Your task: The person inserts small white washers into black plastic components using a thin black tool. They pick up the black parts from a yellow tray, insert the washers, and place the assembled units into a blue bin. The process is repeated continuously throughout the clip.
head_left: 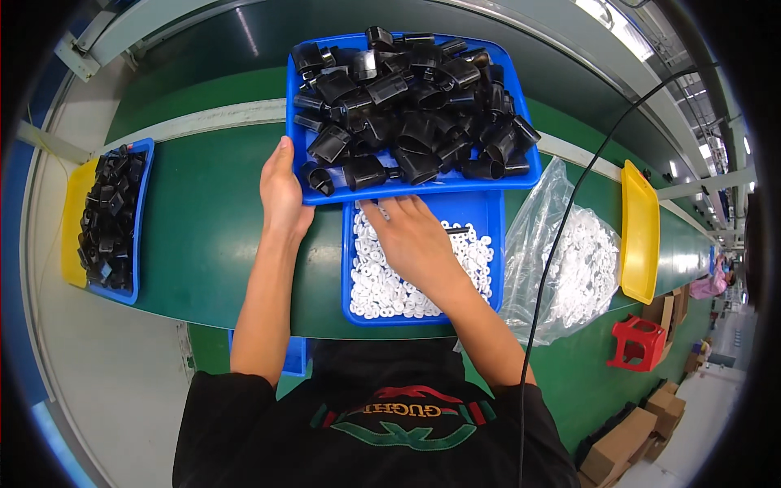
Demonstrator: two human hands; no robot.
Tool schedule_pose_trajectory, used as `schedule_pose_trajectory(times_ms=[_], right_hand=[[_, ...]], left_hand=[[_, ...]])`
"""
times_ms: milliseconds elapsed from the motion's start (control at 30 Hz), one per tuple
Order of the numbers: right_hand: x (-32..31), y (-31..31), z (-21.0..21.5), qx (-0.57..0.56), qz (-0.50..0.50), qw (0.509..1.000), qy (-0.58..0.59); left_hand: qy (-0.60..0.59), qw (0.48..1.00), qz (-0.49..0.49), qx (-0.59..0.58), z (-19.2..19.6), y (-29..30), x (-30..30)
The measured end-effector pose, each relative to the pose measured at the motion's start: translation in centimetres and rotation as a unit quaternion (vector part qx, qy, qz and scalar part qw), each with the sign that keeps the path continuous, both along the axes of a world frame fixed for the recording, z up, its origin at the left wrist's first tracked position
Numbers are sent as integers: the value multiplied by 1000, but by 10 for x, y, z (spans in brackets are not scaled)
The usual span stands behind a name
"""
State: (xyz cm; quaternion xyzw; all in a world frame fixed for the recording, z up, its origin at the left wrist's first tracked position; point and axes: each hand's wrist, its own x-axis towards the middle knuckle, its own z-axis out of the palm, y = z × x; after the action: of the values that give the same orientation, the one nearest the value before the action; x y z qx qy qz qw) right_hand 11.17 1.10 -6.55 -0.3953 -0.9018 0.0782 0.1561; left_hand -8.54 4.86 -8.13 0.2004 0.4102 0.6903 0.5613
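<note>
Nearest, the person's black shirt (382, 423) fills the lower edge, and both bare forearms reach up from it over a green belt (203, 236).

The right hand (415, 240) lies palm down in a small blue tray (488, 213) of white rings (378, 285). Its fingers are loosely spread and flat, the tips touching the rings at the tray's far edge, just under the rim of the tray beyond. Whether it pinches a ring I cannot tell, since the fingertips sit in shadow there.

The left hand (282, 191) rests beside that tray, on the left. It is open, fingers straight and together, its edge pressed along the left rim of a large blue tray (294, 114). It holds nothing.

Right of the small tray a clear bag (553, 211) lies open, full of more white rings. A thin black cable (561, 236) crosses over it. Further right a yellow tray (640, 232) lies at the belt's edge, with a red stool (637, 342) on the floor below it.

The large blue tray sits just beyond the small one, overlapping its far edge. It is heaped with black plastic parts (415, 114).

Far left, well apart, another blue tray (142, 203) holds more black parts and rests on a second yellow tray (73, 220).
</note>
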Motion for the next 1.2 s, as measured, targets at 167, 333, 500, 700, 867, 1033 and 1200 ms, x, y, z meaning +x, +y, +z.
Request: schedule_pose_trajectory(times_ms=[167, 333, 500, 700, 867, 1033, 1200], right_hand=[[17, -32, 7, 21, 39, 997, -67], [27, -36, 17, 12, -10, 999, -52], [19, -16, 4, 16, -41, 995, -86], [-10, -18, 15, 66, 21, 995, -73], [-19, -11, 15, -6, 39, 995, -92], [-4, -34, 27, 50, 36, 996, -58], [55, -58, 36, -6, -179, 968, 178]], left_hand=[[-3, 1000, -12, -15, 6, -2, 4], [4, 1000, -17, -19, 3, -4, 9], [-9, 1000, -13, -9, -1, -1, 8], [-9, 1000, -3, -15, -3, 1, 0], [12, 1000, 9, -24, -7, 4, 3], [-8, 1000, -21, -11, -8, 2, 4], [7, 999, -6, -30, -5, 1, 4]])
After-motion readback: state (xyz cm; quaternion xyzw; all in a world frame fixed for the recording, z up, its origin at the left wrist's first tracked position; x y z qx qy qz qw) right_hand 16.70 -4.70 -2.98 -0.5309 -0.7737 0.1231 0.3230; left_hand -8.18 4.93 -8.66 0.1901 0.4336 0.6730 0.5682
